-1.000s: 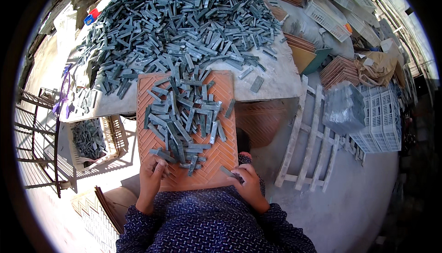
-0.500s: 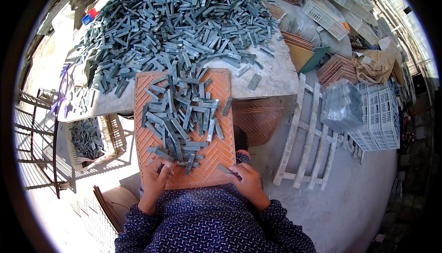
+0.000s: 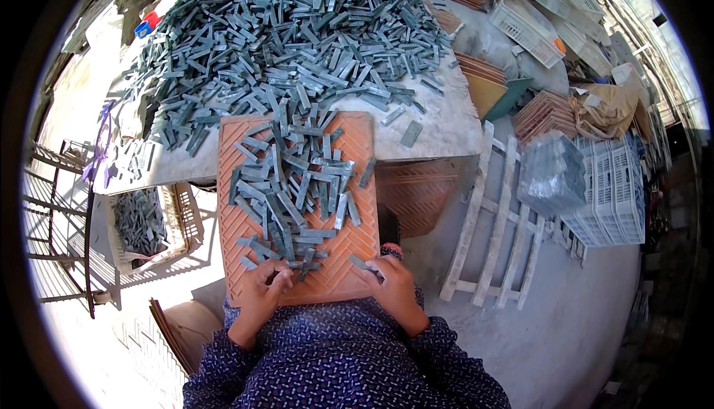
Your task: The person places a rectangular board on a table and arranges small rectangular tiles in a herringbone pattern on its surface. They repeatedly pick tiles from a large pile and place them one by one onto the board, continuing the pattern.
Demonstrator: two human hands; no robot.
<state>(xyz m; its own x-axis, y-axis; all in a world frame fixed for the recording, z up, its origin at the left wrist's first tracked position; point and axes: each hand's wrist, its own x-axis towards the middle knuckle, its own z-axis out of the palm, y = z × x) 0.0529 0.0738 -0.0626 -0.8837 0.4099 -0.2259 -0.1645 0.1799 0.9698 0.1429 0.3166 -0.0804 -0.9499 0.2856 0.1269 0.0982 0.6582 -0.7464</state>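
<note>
An orange tray [image 3: 349,223] with a herringbone pattern of raised ridges lies against my front, its far end at the table's edge. Loose grey-green stone strips [image 3: 294,178] are heaped along its middle. Between the thumb and fingers of my right hand [image 3: 394,286] is one stone strip [image 3: 360,262], held low over the tray's near right part. At the near left of the tray, my left hand [image 3: 264,288] has its fingers curled in, close to the nearest strips of the heap. Whether a strip is inside those fingers is hidden.
A big pile of strips [image 3: 297,37] covers the table [image 3: 446,126] ahead. Below it at left stands a crate [image 3: 176,219] of strips, beside a metal rack [image 3: 59,223]. To the right are a slatted pallet [image 3: 491,216], white crates [image 3: 613,193] and stacked orange trays [image 3: 545,114].
My left hand has shifted slightly right along the near edge, uncovering a strip at the tray's left. My right hand has moved slightly up and left, still gripping its strip.
</note>
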